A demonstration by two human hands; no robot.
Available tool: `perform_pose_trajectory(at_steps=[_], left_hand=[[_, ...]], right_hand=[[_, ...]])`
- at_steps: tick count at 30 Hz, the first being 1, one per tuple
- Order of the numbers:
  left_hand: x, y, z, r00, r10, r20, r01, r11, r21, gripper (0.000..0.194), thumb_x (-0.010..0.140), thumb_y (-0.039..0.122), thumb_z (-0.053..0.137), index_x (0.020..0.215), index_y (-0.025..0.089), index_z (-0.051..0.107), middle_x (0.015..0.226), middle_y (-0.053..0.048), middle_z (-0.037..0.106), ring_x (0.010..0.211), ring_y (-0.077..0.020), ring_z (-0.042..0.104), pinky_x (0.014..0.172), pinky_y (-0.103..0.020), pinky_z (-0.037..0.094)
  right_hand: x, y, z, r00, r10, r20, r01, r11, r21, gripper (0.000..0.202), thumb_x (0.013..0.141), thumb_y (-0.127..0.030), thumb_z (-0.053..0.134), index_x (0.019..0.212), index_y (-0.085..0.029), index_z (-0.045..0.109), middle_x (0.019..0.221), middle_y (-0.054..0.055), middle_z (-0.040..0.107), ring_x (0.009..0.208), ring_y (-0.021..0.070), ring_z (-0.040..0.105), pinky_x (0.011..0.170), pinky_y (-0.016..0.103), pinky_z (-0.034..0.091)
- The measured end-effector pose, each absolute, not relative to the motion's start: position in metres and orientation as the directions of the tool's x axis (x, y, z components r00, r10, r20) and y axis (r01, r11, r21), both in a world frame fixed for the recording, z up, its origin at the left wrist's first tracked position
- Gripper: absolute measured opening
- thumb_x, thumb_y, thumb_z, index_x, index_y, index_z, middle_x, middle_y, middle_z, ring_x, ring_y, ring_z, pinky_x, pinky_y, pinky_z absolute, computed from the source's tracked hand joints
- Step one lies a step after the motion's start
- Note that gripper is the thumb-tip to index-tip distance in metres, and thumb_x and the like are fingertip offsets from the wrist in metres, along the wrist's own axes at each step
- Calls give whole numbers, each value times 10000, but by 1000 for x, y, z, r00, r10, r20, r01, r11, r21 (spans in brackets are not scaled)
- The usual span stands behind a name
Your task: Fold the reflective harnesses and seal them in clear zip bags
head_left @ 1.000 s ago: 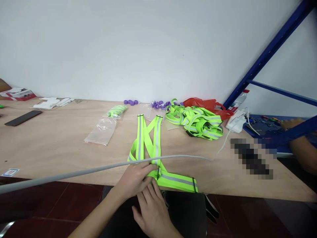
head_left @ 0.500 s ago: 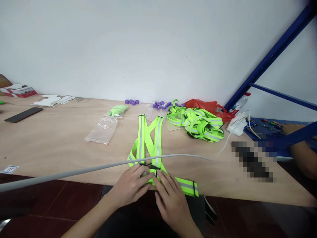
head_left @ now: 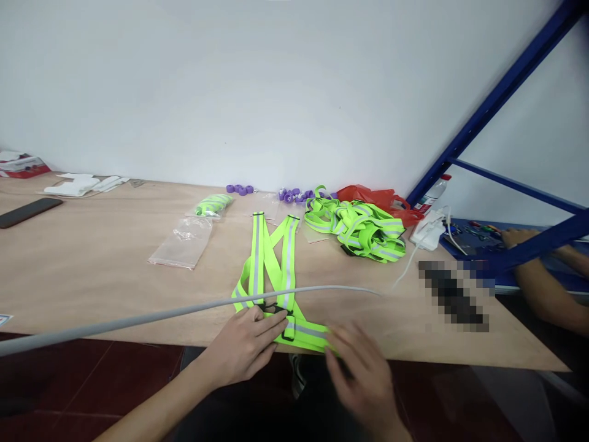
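Note:
A neon yellow-green strap harness with silver stripes lies on the wooden table, its shoulder straps pointing away and crossing. My left hand presses on its lower left part beside the black buckles, fingers bent together on the strap. At the right end of the waist strap is my right hand, blurred, its fingers spread a little and touching the strap end. A black slider shows on the waist strap between my hands. A grey cable runs across in front of the harness.
Behind are a heap of similar straps, a red bag, purple rolls, a bagged harness and a clear bag. A phone lies left. Another person's arm is at the right by a blue frame.
My right hand has moved right along the waist strap, away from the buckles, uncovering the slider. My left hand stays by the buckles. The view has shifted slightly right.

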State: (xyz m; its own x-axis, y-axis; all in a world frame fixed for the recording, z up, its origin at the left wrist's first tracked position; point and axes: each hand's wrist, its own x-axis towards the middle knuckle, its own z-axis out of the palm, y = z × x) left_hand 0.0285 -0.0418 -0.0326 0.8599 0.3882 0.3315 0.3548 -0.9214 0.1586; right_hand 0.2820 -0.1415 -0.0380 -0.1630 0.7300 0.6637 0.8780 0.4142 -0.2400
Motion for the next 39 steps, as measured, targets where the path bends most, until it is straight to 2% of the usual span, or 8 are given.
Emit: perform_pose_trajectory(at_steps=[5,10,16,20,25,29,32,39], left_hand=[[27,-41,-33,867,372,332,340,-928,153,421,984,173,472,1393,142,562,1405,-127,618,955,-252,590,854,-423,505],[24,-41,-30,888,350,297,319,-936,149,454,977,190,493,1429,179,530,1433,-125,593,1020,-262,598,889,-422,480],[22,-43,-28,900,349,261,322,-936,139,453,967,201,501,1417,193,547,1465,-101,569,992,-267,586,889,-432,476],[23,-42,-26,890,366,273,330,-928,170,457,967,207,506,1422,216,541,1432,-105,594,997,-254,591,887,-414,474],[25,-48,-26,885,393,249,372,-919,130,392,944,228,566,1336,228,588,1389,-104,607,963,-254,568,831,-404,470],[32,-73,-36,824,501,264,516,-856,16,180,921,269,612,1065,192,688,1066,-103,697,973,-286,583,867,-427,456],[39,-96,-44,759,598,256,622,-782,-20,269,912,337,623,1115,178,696,1021,-103,715,976,-300,607,932,-465,444],[53,-116,-44,716,666,211,686,-727,-31,521,888,468,645,1269,114,669,1217,-186,694,1079,-376,604,958,-550,446]], right_hand=[[349,-162,-53,22,907,421,945,119,-306,603,880,-424,681,1440,-268,524,1388,111,629,1241,337,622,975,515,561],[356,-158,-60,-67,967,245,881,173,-440,467,852,-376,718,1307,-292,649,1411,90,623,1356,313,535,1094,505,483],[337,-147,-41,94,989,116,493,55,-868,397,844,-392,731,1210,-257,656,1280,121,707,1205,291,663,973,429,577],[310,-131,-36,163,968,192,214,156,-964,445,791,-499,781,1137,-249,655,1189,141,742,1107,312,710,884,425,616],[250,-99,-17,85,962,260,147,246,-958,434,804,-450,774,1160,-238,644,1143,102,744,1067,276,708,908,396,591],[208,-78,2,-148,967,206,351,247,-903,374,792,-279,787,1146,-257,669,1122,23,732,1087,223,676,974,348,531],[192,-63,3,-222,953,206,500,293,-815,422,769,-295,826,1161,-244,678,1150,30,721,1146,234,643,1022,365,493],[170,-37,0,-469,868,165,790,496,-361,385,726,-494,847,947,-214,705,1025,73,685,1009,274,650,892,403,522]])
